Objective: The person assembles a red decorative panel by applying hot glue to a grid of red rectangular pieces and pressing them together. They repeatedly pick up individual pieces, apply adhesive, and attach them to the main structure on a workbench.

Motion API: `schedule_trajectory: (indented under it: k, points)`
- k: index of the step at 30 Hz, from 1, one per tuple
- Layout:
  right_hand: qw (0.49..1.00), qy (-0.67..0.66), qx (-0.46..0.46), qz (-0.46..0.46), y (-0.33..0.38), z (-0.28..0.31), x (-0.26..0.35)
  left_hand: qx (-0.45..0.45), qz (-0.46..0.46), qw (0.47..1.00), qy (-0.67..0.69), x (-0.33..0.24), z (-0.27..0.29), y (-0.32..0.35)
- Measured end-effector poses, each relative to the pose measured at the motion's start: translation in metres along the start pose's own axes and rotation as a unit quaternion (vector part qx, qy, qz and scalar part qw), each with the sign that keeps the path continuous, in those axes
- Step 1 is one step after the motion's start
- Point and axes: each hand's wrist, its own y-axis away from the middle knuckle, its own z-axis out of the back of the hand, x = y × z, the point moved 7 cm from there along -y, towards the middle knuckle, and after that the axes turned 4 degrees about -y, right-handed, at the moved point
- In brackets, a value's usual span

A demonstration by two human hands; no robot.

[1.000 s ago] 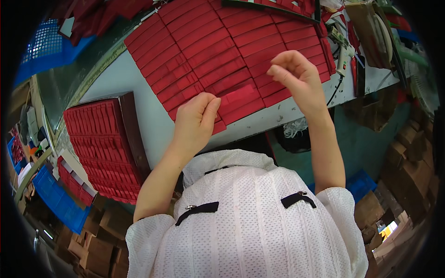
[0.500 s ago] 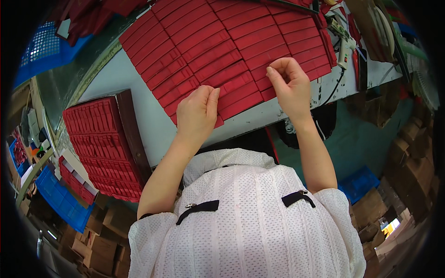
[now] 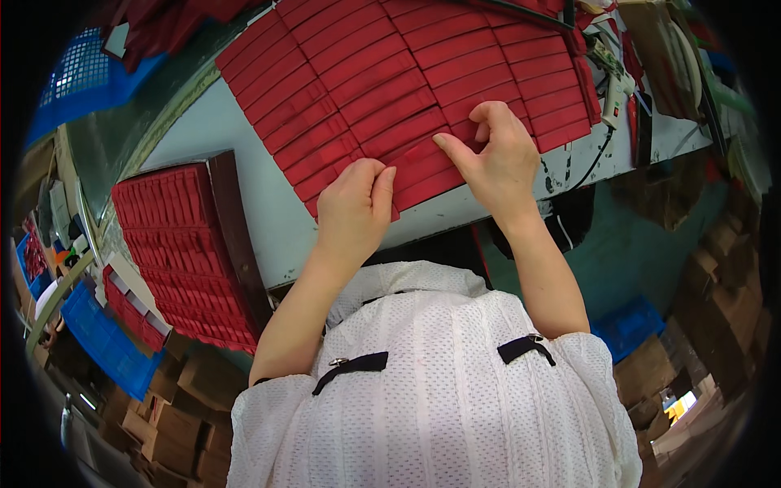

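Rows of narrow red strip-like pieces (image 3: 455, 77), perhaps small flat cases or pouches, lie packed side by side in several columns across the white table. My left hand (image 3: 351, 210) rests at their near edge, its fingers curled and thumb pressed close to the index finger. What it pinches, if anything, is hidden behind the fingers. Farther right, my right hand (image 3: 500, 171) is over the nearest strips, thumb stretched out to the left and apart from the bent fingers. The thumb tip appears to touch a red strip. Nothing shows between its thumb and fingers.
At left stands a dark box (image 3: 232, 228) filled with rows of red pieces. A white power strip (image 3: 615, 102) with a black cable lies at the table's right. Blue crates (image 3: 114, 342) and cardboard boxes (image 3: 175, 431) stand lower left. A blue basket (image 3: 77, 77) sits upper left.
My right thumb has moved away from the fingers and stretched left, opening what was a near-pinch. The left hand stays closed at the near edge, shifted slightly in the picture along with the whole view.
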Motion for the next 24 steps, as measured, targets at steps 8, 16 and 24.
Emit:
schedule_trajectory:
  k: [8, 16, 24]
  points:
    - [1.0, 0.004, 0.012, -0.004, -0.001, 0.0, 0.001, 0.009, 0.015, 0.986, -0.166, -0.004, -0.004, -0.006]
    - [1.0, 0.001, 0.019, -0.013, -0.002, 0.0, 0.002, -0.051, -0.165, 0.948, -0.269, -0.018, 0.001, 0.002]
    - [1.0, -0.017, 0.007, -0.019, -0.001, -0.001, -0.002, -0.009, -0.236, 0.92, -0.312, -0.024, 0.011, 0.015]
